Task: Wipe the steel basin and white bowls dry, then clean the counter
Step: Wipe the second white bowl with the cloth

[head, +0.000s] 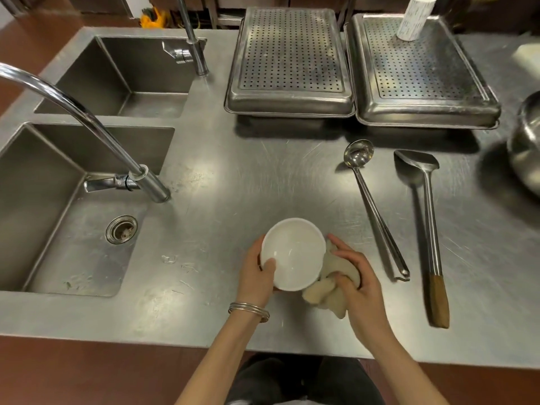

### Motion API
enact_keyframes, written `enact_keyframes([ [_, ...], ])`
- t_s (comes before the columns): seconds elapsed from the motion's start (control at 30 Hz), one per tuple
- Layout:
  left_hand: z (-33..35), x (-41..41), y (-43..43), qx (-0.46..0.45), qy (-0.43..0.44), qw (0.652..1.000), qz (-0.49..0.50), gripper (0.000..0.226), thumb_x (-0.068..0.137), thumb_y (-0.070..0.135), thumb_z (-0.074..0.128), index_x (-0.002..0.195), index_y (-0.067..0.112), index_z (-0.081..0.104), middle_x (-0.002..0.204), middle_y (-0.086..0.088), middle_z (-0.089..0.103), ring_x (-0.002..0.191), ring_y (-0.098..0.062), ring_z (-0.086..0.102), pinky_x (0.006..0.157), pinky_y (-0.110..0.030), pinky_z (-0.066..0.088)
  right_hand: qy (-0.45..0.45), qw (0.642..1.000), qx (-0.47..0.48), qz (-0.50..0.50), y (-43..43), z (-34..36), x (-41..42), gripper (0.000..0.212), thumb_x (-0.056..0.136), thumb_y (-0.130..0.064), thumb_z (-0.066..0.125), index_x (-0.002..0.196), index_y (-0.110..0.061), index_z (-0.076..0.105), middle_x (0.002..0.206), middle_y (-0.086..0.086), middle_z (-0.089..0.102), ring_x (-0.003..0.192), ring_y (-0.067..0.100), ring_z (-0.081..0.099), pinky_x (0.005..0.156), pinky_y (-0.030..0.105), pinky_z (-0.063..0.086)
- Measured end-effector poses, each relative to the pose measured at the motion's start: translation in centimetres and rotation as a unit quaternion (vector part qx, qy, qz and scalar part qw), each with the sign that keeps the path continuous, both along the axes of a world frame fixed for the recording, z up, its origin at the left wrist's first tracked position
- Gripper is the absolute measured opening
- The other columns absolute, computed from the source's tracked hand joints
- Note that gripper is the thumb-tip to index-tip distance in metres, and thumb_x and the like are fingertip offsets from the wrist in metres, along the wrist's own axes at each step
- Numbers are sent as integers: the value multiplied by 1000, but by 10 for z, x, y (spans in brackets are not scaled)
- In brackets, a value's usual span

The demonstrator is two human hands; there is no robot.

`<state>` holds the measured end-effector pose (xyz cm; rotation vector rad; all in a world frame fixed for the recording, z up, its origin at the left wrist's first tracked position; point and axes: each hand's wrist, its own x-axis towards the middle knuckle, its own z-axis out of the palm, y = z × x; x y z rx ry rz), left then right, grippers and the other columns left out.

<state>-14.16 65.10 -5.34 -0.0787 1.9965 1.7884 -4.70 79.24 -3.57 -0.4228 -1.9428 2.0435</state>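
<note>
Head cam: left hand [257, 273] holds the white bowl [293, 254] just over the desk [233, 171], thumb hooked over its rim. Right hand [355, 283] fingers grip a beige cloth [327, 292] bunched against the bowl's right side.

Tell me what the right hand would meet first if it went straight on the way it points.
Likely the white bowl, on its outer side; the right hand, gripping the cloth, points there.
</note>
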Motion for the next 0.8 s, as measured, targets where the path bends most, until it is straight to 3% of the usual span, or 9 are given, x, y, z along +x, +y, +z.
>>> enact_keyframes([
  [0.13, -3, -1, -2, -29, 80, 996, -34, 41, 82, 8, 52, 117, 29, 49, 106, 7, 56, 96, -14, 55, 57, -23, 56, -15, 999, -39, 17, 4, 5, -7, 23, 78, -18, 58, 91, -36, 58, 137, -8, 50, 125, 8, 46, 95, 22, 44],
  [0.23, -2, -6, -6, -59, 126, 989, -52, 43, 84, 5, 54, 121, 25, 50, 104, 7, 57, 94, -16, 56, 57, -16, 52, -60, 994, -55, 69, 14, 8, -7, 22, 71, -34, 65, 90, -33, 53, 138, -6, 47, 128, 5, 43, 97, 27, 42],
  [0.33, 1, -11, -4, -75, 124, 986, -81, 47, 82, 12, 61, 125, 27, 49, 107, 11, 57, 103, -18, 56, 74, -26, 53, -94, 992, -44, 68, 16, 5, -8, 27, 74, -25, 66, 88, -19, 43, 126, -1, 55, 119, -1, 49, 85, 20, 47],
  [0.4, 3, -10, -4, -70, 106, 985, -115, 60, 81, 27, 66, 135, 29, 40, 117, 18, 52, 109, -10, 52, 79, -14, 48, -104, 994, -38, 10, 14, 2, -12, 24, 74, -16, 64, 83, -17, 42, 116, -3, 60, 106, 3, 57, 74, 17, 48],
  [0.47, 7, -2, -3, -50, 92, 983, -152, 83, 79, 39, 68, 144, 32, 17, 128, 29, 34, 115, 1, 41, 83, -3, 39, -112, 991, -53, -49, 11, -1, -17, 25, 80, -3, 63, 80, -15, 42, 105, -3, 62, 91, 10, 58, 66, 13, 47],
  [0.53, 8, 8, -5, -48, 157, 970, -179, 92, 70, 55, 66, 142, 39, 12, 142, 27, 17, 128, 4, 25, 95, 0, 26, -117, 989, -63, -71, 9, 0, -23, 24, 79, -2, 63, 80, -14, 41, 87, -3, 58, 75, 4, 55, 59, 11, 44],
  [0.63, 3, 9, -13, -95, 357, 905, -212, 64, 70, 60, 64, 128, 42, 46, 154, 6, 15, 143, -14, 4, 113, -17, 10, -122, 988, -67, -66, 7, 2, -26, 19, 69, -16, 58, 78, -15, 42, 75, -2, 48, 61, 4, 46, 53, 13, 40],
  [0.73, -5, 1, -19, -107, 510, 821, -234, 27, 76, 45, 66, 96, 27, 71, 132, 3, 55, 136, -23, 31, 116, -44, 9, -143, 987, -51, -57, 8, 3, -30, 20, 76, -14, 62, 78, -18, 43, 76, 0, 48, 65, 12, 44, 54, 18, 40],
  [0.8, -6, 1, -16, -128, 555, 789, -232, 20, 79, 38, 66, 86, 21, 73, 99, 6, 71, 110, -11, 57, 114, -43, 21, -135, 987, -41, -70, 10, 6, -33, 22, 84, -5, 61, 79, -18, 44, 78, -3, 52, 68, 11, 48, 57, 14, 41],
])
